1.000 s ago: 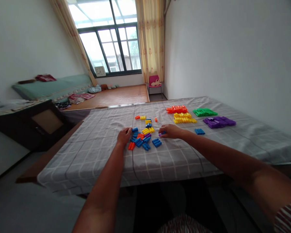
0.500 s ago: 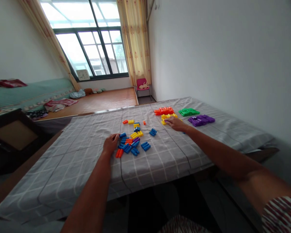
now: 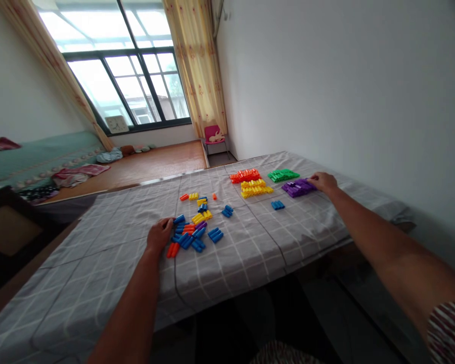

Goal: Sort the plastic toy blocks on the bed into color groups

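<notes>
My left hand (image 3: pixel 160 234) is closed at the left edge of a mixed pile, its fingertips on a blue piece (image 3: pixel 179 219). Blue, orange, yellow and purple pieces lie jumbled in that pile. At the right, my right hand (image 3: pixel 323 182) has its fingers pressed together at the right end of the purple pile (image 3: pixel 299 187); whether it holds a purple piece is too small to tell. Sorted piles of orange (image 3: pixel 244 176), yellow (image 3: pixel 256 188) and green (image 3: pixel 283 175) pieces lie beside the purple one. A small blue group (image 3: pixel 278 205) sits in front of them.
The pieces lie on a table with a grey checked cloth (image 3: pixel 129 263). A white wall borders the table on the right. Behind it are a wooden platform (image 3: pixel 167 159), a pink chair (image 3: pixel 214 135) and a window.
My right hand has moved right, from the yellow pile to the purple one, uncovering the small blue group. The view has shifted slightly. My left hand stays beside the mixed pile.
</notes>
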Motion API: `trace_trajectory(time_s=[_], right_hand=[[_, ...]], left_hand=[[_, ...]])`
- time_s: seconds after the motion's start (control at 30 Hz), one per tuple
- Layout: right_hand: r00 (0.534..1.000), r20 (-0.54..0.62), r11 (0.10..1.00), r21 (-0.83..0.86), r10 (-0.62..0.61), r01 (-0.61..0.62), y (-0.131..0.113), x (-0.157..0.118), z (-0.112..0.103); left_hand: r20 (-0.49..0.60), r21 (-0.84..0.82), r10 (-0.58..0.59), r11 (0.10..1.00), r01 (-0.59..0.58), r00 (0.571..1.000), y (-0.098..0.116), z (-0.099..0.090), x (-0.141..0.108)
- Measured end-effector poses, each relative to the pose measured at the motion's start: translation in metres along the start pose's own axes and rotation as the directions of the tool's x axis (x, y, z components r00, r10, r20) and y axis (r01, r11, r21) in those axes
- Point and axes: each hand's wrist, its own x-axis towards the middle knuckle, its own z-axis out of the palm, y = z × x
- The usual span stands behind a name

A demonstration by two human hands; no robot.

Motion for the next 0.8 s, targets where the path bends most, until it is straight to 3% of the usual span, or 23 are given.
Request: trace_trajectory(time_s=[0.23,0.33,0.43,0.5,0.6,0.73,0.8], right_hand=[[0.999,-0.041,0.999,-0.038,0.033,-0.034,-0.010,-0.008,-0.003],[0.994,-0.099,0.999,-0.004,-0.044,0.044,-0.039,-0.014,-0.013],[0.961,-0.103,0.961,0.082,-0.256,0.265,-0.093,-0.030,-0.019],[0.896,-0.062,0.876,0.191,-0.439,0.442,-0.138,-0.050,-0.017],[0.733,0.016,0.682,0.379,-0.680,0.625,-0.207,-0.092,-0.006],[0.479,0.100,0.457,0.512,-0.872,0.727,-0.288,-0.149,0.017],[0.381,0.103,0.371,0.553,-0.919,0.746,-0.319,-0.169,0.028]], left_hand=[[-0.009,-0.023,0.004,1.000,-0.004,1.000,-0.002,0.001,0.000],[-0.007,-0.018,-0.007,1.000,0.007,1.000,0.001,0.001,-0.001],[-0.003,-0.003,-0.016,1.000,0.016,1.000,0.005,0.002,-0.003],[-0.003,-0.009,-0.006,1.000,0.006,1.000,0.008,0.003,-0.005],[-0.002,-0.024,-0.010,1.000,0.010,1.000,0.009,0.004,-0.007],[-0.020,-0.048,0.004,0.999,-0.005,1.000,0.007,0.006,-0.009],[-0.021,-0.064,0.009,0.998,-0.010,1.000,0.005,0.007,-0.009]])
